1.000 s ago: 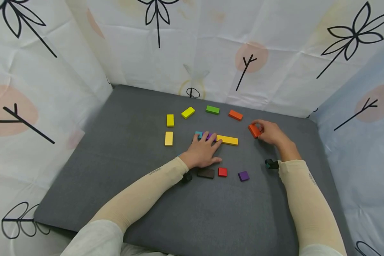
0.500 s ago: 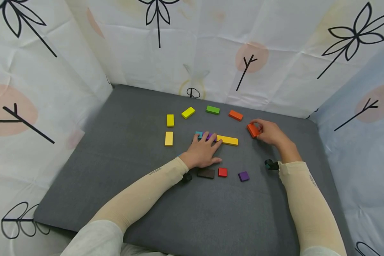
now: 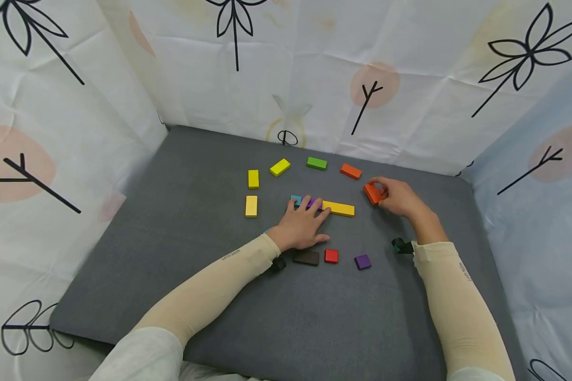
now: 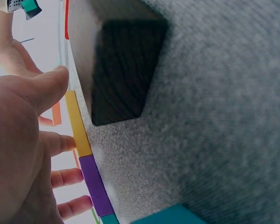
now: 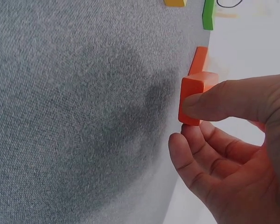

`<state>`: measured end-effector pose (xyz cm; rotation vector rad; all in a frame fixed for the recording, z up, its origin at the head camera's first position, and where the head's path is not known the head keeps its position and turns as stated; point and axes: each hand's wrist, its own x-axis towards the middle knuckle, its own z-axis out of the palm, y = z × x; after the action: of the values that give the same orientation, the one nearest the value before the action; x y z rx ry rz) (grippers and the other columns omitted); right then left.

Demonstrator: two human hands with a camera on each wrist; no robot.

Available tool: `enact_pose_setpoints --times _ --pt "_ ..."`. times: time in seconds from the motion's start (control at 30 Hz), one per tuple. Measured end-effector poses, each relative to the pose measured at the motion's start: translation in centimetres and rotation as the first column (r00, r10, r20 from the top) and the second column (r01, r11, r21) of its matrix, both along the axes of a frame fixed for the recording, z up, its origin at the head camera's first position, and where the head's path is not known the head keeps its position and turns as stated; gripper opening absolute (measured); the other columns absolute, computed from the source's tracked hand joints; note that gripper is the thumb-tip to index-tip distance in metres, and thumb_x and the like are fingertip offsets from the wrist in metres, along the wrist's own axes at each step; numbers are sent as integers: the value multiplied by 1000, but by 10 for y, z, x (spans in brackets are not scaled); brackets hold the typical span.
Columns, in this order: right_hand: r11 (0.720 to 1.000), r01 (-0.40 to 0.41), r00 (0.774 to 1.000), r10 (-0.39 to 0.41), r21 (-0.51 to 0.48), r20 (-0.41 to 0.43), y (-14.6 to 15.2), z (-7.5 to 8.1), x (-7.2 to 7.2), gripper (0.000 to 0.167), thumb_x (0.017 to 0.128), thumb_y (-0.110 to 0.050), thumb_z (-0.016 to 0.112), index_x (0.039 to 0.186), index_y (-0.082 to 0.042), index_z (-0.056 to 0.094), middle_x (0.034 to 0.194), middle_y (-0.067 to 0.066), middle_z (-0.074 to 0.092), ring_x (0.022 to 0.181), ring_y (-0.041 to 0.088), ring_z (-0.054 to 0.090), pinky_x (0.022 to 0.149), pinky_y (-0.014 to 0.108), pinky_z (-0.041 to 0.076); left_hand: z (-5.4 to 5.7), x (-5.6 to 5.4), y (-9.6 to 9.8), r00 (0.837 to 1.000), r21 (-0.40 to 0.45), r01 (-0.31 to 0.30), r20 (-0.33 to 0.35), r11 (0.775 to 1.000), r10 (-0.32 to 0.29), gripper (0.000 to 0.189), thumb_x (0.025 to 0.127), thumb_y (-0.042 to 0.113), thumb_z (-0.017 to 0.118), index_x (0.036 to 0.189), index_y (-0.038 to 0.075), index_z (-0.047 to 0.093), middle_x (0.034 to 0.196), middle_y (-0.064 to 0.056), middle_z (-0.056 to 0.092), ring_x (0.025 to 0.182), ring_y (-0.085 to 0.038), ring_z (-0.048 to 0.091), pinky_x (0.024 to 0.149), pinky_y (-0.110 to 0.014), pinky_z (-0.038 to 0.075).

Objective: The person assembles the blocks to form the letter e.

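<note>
My right hand (image 3: 400,198) pinches an orange block (image 3: 373,194) between thumb and fingers at the right of the ring of blocks. In the right wrist view the thumb lies on the near end of this block (image 5: 191,87); whether it touches the table is unclear. Fingers spread, my left hand (image 3: 300,226) rests over a row made of a teal block (image 3: 295,199), a purple block (image 4: 96,186) and a long yellow block (image 3: 340,209). Its fingertips touch the purple and yellow ones. A dark brown block (image 3: 306,258) lies just below that hand.
Around the row lie another orange block (image 3: 350,171), a green block (image 3: 316,163), several yellow blocks (image 3: 280,168), a red block (image 3: 331,256) and a small purple block (image 3: 363,262). All are on a grey table (image 3: 181,211) enclosed by patterned white cloth (image 3: 305,74).
My right hand has shifted slightly left with the orange block, bringing it nearer the long yellow block and the other orange one. The left hand has stayed still.
</note>
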<state>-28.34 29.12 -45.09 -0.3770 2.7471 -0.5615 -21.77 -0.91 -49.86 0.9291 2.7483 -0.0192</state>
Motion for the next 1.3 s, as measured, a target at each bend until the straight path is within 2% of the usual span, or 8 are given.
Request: enact_pose_setpoints --times 0.43,0.63,0.77,0.97,1.3 --pt "1000 -29 999 29 -8 -44 -8 -4 3 60 96 7 66 154 -4 54 117 24 59 100 39 54 87 56 48 0 1 0 1000 18 -1 -5 1000 1 82 108 70 46 175 26 28 178 -9 21 162 -40 17 123 -71 18" --pt "999 -36 999 36 -20 -13 -16 -8 7 61 97 6 66 155 -5 54 117 23 60 100 38 55 85 53 49 -4 5 -2 1000 6 -3 7 1000 3 82 107 70 46 174 26 28 178 -9 21 162 -40 18 123 -71 19" --pt "999 -32 999 32 -22 -26 -18 -6 6 61 97 6 67 155 -6 55 116 22 60 99 38 54 85 53 49 -3 3 -1 1000 12 -3 -6 1000 3 83 107 71 46 175 26 28 178 -9 21 162 -40 18 123 -71 19" --pt "999 -44 998 44 -18 -45 -22 -5 5 60 96 6 69 154 -6 56 114 21 60 98 38 54 86 54 48 -3 1 1 1000 24 -9 11 1000 8 82 107 70 47 175 26 28 178 -9 20 163 -40 16 123 -71 17" --pt "999 -37 999 36 -16 -23 -31 -7 4 60 96 4 69 154 -3 54 111 20 61 93 36 55 81 51 47 -3 0 1 1000 28 -6 11 1000 5 83 107 71 47 175 27 27 178 -8 20 163 -40 16 123 -72 17"
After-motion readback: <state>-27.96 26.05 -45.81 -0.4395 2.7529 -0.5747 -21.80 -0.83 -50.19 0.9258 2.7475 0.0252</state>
